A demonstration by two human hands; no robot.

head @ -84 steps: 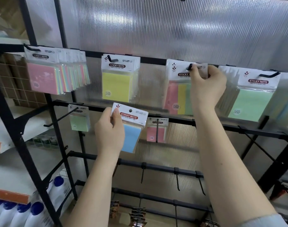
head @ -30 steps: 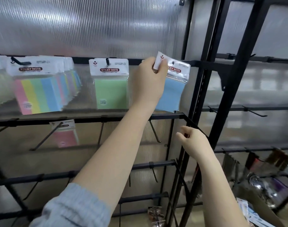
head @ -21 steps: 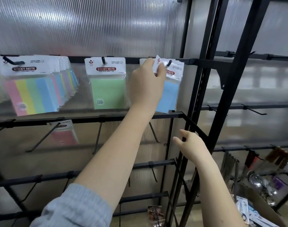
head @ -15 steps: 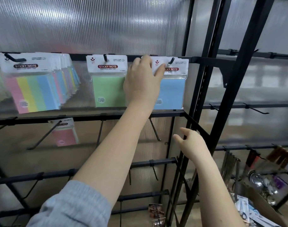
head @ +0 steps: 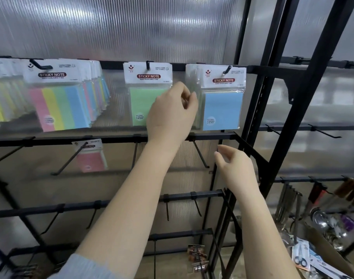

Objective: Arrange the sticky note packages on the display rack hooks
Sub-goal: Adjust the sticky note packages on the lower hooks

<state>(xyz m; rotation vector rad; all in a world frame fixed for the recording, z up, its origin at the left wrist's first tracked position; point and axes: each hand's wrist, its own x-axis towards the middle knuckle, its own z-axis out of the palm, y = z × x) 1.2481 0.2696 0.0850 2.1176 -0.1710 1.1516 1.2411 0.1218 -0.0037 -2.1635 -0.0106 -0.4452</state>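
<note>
1. Hard to read at the far left: a blurred row of yellow-striped packages, cut off by the frame edge. Lower right corner cluttered with metal utensils and a cardboard box, details unclear. Small print on every header card too fine to make out.
2. Green package partly hidden at its 3 o'clock side by the left hand. Further clear packets behind the blue package showing only as pale edges at its 9 o'clock side.
3. Blue package hanging on the rightmost hook of the top rail, white header card printed "STICKY NOTE" in a red oval, plain blue pad in clear film below. Multicolour package at 9 o'clock of the green one, striped pink, yellow, green and blue, fronting a fanned stack on its own hook. One pink package alone on the second rail, at 7 o'clock of the green one, blurred.
4. Left hand raised between the green and blue packages, fingers loosely curled with tips near the thumb, gripping nothing, apart from the blue package.
5. Right hand lower, at 5 o'clock of the left hand, beside the black rack upright, fingers relaxed and slightly spread, holding nothing.
6. Grey sleeve visible on the left forearm at the bottom edge.
</note>
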